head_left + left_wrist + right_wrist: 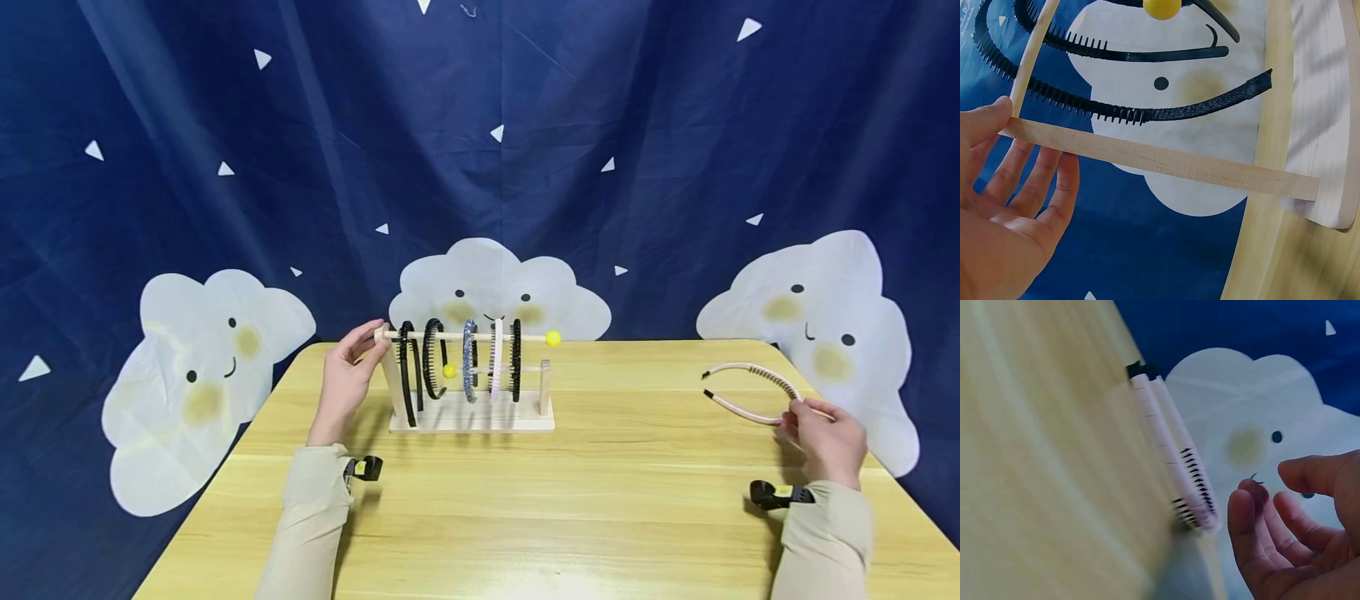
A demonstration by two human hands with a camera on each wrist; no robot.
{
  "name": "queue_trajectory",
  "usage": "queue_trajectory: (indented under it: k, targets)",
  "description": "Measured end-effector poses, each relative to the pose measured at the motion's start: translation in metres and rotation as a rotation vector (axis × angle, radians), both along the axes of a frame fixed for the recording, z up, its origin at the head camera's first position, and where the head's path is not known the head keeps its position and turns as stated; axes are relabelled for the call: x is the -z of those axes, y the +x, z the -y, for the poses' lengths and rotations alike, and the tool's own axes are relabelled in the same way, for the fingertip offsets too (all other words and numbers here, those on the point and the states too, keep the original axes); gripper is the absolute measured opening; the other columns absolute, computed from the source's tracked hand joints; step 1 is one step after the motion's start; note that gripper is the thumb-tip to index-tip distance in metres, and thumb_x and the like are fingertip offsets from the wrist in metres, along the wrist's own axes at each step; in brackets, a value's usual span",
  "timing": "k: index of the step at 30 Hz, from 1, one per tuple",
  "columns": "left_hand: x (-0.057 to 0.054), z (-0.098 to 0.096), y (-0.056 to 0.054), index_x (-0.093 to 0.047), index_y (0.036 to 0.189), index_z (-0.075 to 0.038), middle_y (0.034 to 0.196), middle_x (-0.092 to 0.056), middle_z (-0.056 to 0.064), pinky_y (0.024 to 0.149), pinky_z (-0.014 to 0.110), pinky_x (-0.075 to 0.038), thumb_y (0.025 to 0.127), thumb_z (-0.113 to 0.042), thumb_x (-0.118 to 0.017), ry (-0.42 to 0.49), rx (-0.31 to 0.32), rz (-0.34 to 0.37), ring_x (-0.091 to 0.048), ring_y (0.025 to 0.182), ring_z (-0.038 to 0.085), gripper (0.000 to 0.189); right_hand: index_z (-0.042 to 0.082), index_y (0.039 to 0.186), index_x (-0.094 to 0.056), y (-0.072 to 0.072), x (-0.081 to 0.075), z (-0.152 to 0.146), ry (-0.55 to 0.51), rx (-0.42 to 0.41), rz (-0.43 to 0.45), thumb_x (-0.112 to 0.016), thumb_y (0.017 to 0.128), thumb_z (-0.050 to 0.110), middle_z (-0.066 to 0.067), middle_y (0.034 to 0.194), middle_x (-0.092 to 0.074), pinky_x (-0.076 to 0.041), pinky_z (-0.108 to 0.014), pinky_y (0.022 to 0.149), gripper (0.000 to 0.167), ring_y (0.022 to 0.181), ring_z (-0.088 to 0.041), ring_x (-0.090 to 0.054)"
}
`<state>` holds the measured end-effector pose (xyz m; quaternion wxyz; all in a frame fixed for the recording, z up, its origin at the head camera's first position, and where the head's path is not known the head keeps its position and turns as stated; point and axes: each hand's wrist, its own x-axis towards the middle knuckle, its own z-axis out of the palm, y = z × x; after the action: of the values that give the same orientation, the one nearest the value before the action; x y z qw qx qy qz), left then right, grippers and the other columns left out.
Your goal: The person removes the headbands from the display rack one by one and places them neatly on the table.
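My left hand point(347, 379) pinches the top of the left post point(1179, 159) of a wooden headband stand point(472, 422), thumb on the near side and fingers behind. Several headbands hang on its upper rod: toothed black ones point(406, 375) at the left, then a blue glittery one point(468, 371), a pale pink one point(496, 358) and a dark beaded one point(516, 367). Far to the right, my right hand point(828, 437) is beside the curved end of another pale pink headband point(742, 411). The right wrist view shows that headband point(1163, 440) apart from the parted, slightly bent fingers.
The stand is on a light wood table point(570, 508), near its back edge. A yellow ball point(552, 338) caps the upper rod and another point(449, 371) the lower rod. Behind hangs a dark blue curtain point(562, 192) with white clouds and triangles.
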<state>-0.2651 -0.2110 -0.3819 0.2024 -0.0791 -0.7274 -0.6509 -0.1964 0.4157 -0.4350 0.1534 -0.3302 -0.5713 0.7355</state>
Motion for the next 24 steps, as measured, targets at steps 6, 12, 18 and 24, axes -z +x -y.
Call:
queue_trajectory:
  k: [6,12,18,24]
  targets:
    - [0.001,0.000,-0.002,-0.063,0.135,0.001,0.133,-0.067,0.013,0.088,0.016,-0.054,0.098,-0.013,-0.071,0.000,-0.002,-0.013,-0.065,0.104,0.002,0.040,0.017,0.094,-0.060,0.003,-0.015,0.005,0.031,0.017,-0.099,-0.062,0.096,0.004,0.009,0.057,-0.067,-0.057,-0.017,0.055,0.014,0.051,-0.002,-0.066]
    - [0.001,0.001,-0.001,-0.063,0.136,0.001,0.132,-0.068,0.012,0.087,0.016,-0.054,0.098,-0.013,-0.070,-0.005,-0.001,-0.009,-0.065,0.105,0.003,0.041,0.015,0.097,-0.059,0.003,-0.029,0.011,0.072,0.027,-0.169,-0.062,0.095,0.002,0.011,0.058,-0.067,-0.055,-0.014,0.054,0.013,0.051,-0.001,-0.066]
    - [0.001,0.001,-0.001,-0.065,0.134,-0.003,0.134,-0.066,0.015,0.088,0.016,-0.054,0.098,-0.012,-0.071,0.001,-0.002,-0.008,-0.065,0.105,0.003,0.038,0.017,0.096,-0.060,0.004,-0.046,0.020,0.099,0.043,-0.214,-0.065,0.094,0.003,0.013,0.060,-0.068,-0.054,-0.013,0.053,0.015,0.050,-0.001,-0.066]
    - [0.001,0.000,-0.001,-0.065,0.135,-0.003,0.135,-0.065,0.016,0.088,0.016,-0.054,0.098,-0.013,-0.071,-0.003,-0.003,-0.002,-0.065,0.106,0.003,0.039,0.020,0.091,-0.064,0.008,-0.067,0.030,0.139,0.101,-0.255,-0.066,0.092,0.002,0.013,0.063,-0.068,-0.052,-0.012,0.050,0.018,0.052,0.002,-0.066]
